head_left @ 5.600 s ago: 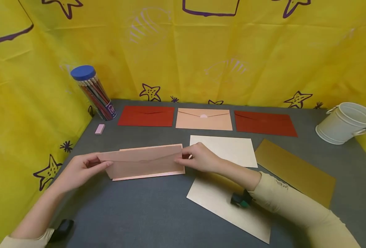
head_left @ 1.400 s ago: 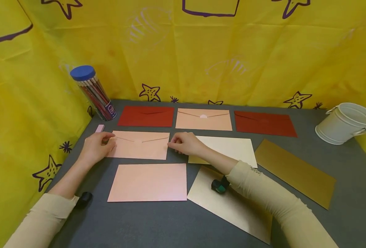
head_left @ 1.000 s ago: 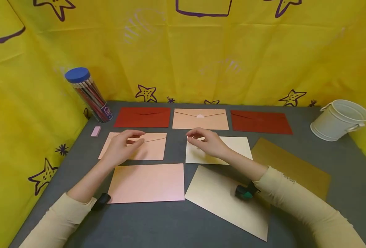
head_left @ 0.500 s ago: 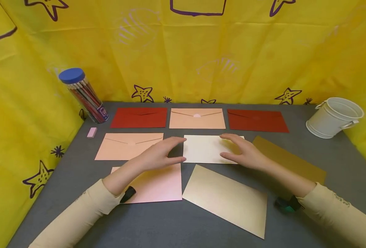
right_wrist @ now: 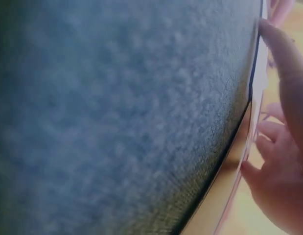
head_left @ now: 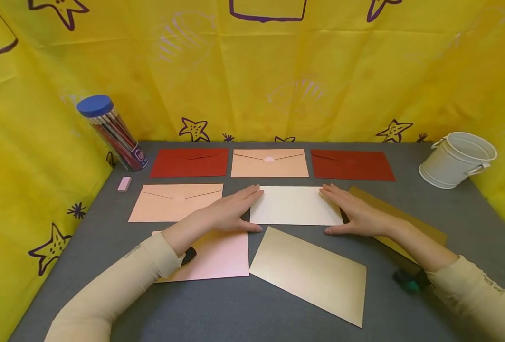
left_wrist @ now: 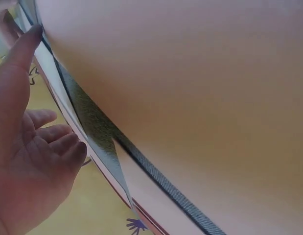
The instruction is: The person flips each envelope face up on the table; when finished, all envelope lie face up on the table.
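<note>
A plain white rectangular card (head_left: 295, 205) lies flat on the dark grey table, midway between my hands. At its left end is my left hand (head_left: 231, 209), fingertips at the far corner and thumb at the near one. My right hand (head_left: 357, 211) spans the other end with fingers stretched over the far corner, its thumb just in front of the near edge. Both wrist views show the left hand (left_wrist: 38, 171) and right hand (right_wrist: 283, 161) spread with thumb apart. My left forearm partly covers a plain pink card (head_left: 224, 256); a pink envelope (head_left: 171, 204) lies behind it.
Along the back lie a red envelope (head_left: 188, 163), a peach envelope (head_left: 269, 166) and another red envelope (head_left: 352, 166). A gold card (head_left: 316, 273) and a darker gold card (head_left: 406, 221) lie nearby. A pencil tub (head_left: 115, 135), an eraser (head_left: 124, 184) and a white bucket (head_left: 455, 164) stand toward the sides.
Both hands held the pink envelope over the pink card, laid it down behind that card and let go. They then moved right, opened and spread onto the white card's two ends.
</note>
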### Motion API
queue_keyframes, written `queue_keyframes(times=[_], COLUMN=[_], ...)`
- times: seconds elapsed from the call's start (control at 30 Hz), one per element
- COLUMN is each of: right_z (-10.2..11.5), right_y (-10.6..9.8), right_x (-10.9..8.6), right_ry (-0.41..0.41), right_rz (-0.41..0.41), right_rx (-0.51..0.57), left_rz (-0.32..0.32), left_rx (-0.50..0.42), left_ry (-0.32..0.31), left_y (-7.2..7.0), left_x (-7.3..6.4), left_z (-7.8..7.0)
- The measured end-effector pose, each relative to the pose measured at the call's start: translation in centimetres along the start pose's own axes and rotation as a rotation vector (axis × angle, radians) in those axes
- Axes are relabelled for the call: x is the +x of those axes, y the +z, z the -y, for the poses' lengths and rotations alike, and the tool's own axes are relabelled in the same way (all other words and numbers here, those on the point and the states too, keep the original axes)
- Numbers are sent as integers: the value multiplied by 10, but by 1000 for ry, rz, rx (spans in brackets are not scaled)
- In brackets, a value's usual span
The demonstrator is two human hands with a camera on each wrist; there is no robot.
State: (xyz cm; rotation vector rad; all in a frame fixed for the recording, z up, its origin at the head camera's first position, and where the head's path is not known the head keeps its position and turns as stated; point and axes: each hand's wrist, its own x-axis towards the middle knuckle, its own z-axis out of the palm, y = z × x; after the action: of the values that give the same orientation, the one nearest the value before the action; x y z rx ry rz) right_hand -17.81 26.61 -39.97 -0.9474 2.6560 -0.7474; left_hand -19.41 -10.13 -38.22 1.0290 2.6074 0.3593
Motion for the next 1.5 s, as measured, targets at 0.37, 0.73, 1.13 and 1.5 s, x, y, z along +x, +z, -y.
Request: queue_keyframes(times=[0.37,0.73,1.13,1.5], right_z=[-3,-2,-1,9], right_y=[-2,-3,-4,-18], right_x=[2,2,-1,6], right_ry=[21,7,-193,-404], right_rz=[50,12,-192,-453], right_rx=[-25,-75,-225,-93], left_rz=[5,-41,-266,-585], left_rx=[44,55,33,-41], left_ry=[-12,79,397,486], left_y=[3,-1,-4,-15], left_x=[3,4,2,-4], left_z=[5,4,5,11])
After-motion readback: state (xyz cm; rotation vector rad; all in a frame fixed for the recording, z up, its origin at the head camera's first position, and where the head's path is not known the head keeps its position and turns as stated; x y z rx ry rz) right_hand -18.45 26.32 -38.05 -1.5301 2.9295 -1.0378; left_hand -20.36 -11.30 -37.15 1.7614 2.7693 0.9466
